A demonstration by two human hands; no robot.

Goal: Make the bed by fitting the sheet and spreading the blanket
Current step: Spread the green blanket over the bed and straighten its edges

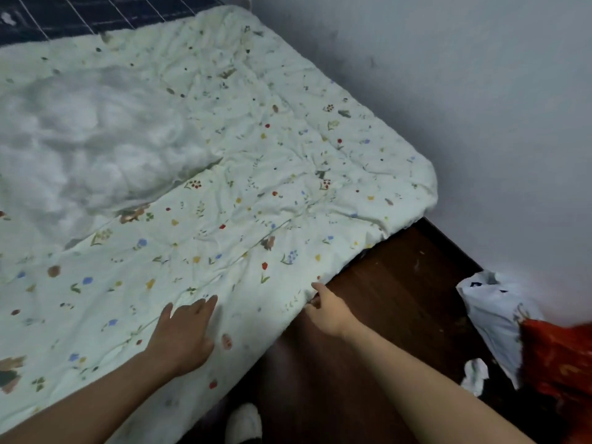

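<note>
A pale floral blanket (256, 174) lies spread and wrinkled over the bed, reaching the far right corner by the wall. A plain white patch of it (89, 139) shows at the left. Dark blue checked bedding (96, 14) peeks out at the far end. My left hand (184, 334) rests flat on the blanket near its front edge, fingers apart. My right hand (323, 310) pinches the blanket's edge where it hangs over the dark wooden bed frame (400, 283).
A grey wall (464, 91) runs along the bed's right side. A white plastic bag (490, 312) and red patterned fabric (557, 363) sit at the right on the frame. A crumpled white tissue (475, 374) lies beside them. My white shoe (243, 423) shows below.
</note>
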